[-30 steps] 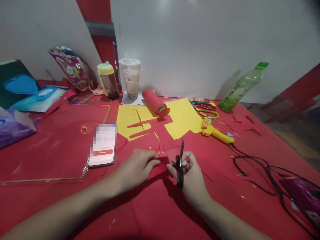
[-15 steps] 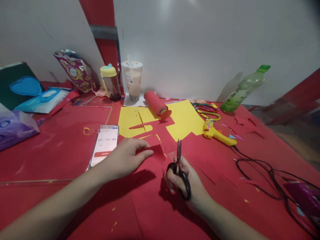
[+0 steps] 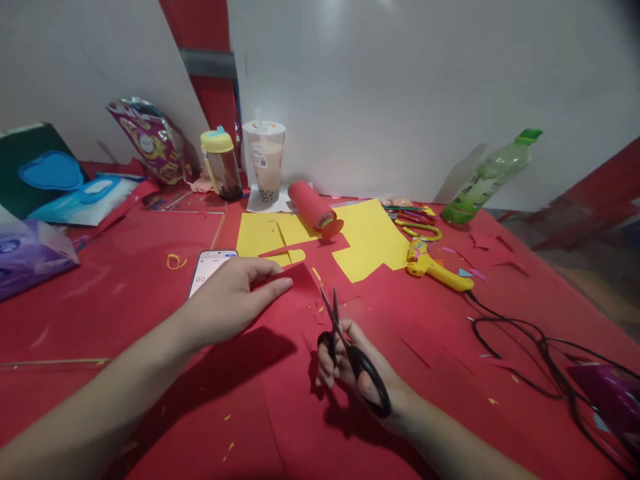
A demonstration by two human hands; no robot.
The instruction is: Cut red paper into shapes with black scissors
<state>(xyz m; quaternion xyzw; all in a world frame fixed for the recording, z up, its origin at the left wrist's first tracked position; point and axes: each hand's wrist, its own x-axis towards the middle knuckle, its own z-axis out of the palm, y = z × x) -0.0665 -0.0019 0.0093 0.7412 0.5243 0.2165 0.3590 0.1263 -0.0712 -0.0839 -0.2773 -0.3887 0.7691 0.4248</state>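
Between thumb and fingers, my left hand (image 3: 240, 293) pinches a small piece of red paper (image 3: 301, 285) above the table. My right hand (image 3: 355, 367) grips black-handled scissors (image 3: 334, 320), their blades spread a little and pointing up toward the paper's right edge without visibly touching it. Past the hands lie yellow paper sheets (image 3: 367, 237) with cut-out edges. A red paper roll (image 3: 311, 205) rests on them, with a small round red piece (image 3: 332, 230) at its near end. My left hand partly covers a phone (image 3: 206, 270).
At the right lie a yellow glue gun (image 3: 440, 270) with a black cord (image 3: 530, 337) and yellow-handled scissors (image 3: 425, 232). Along the back stand a green bottle (image 3: 487, 180), a bubble tea cup (image 3: 266, 163) and a yellow-lidded bottle (image 3: 223, 167). Wipes (image 3: 85, 203) lie left.
My left hand has moved left and slightly up with the red paper, covering more of the phone. The scissors have tilted left and their blades have opened.
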